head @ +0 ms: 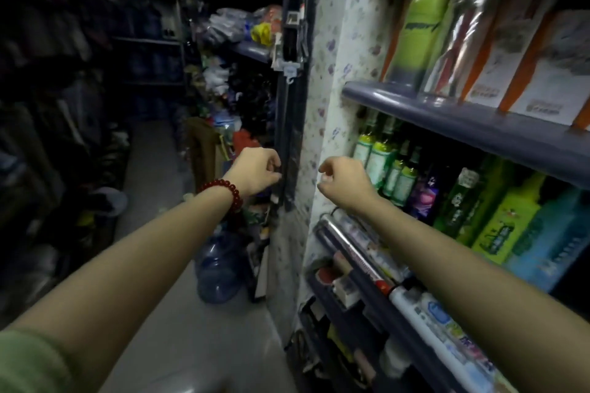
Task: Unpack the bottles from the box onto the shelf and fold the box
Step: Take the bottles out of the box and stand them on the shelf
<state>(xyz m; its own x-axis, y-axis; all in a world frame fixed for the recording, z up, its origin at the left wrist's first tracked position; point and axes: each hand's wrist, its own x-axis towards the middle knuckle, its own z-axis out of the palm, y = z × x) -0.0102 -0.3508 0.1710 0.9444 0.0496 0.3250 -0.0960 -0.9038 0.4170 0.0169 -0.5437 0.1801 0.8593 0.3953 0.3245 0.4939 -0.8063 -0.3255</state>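
The box is nowhere in view, so I can only judge it from the task: cardboard, light once emptied, stiff along its creases, best taken at the flap edges for folding. The bottles (pixel 380 166) I can see stand on the middle shelf (pixel 479 128) at about three o'clock from my right hand (pixel 343 180): green-labelled and dark ones packed close, and I cannot tell which, if any, came from the box. I judge them full and fairly heavy, smooth and a little slippery, possibly glass, so I would take each around the body below the neck, not by the cap. My right hand hangs just beside them, fingers curled loosely and holding nothing. My left hand (pixel 255 171), at nine o'clock from the right one, has a red bead bracelet (pixel 223 190) on the wrist; its fingers are curled near the dark upright post (pixel 293 99) of the rack, and whether they pinch anything I cannot tell. Toward six o'clock, a large blue water jug (pixel 217 268) lies on the floor (pixel 153 169) of the aisle.
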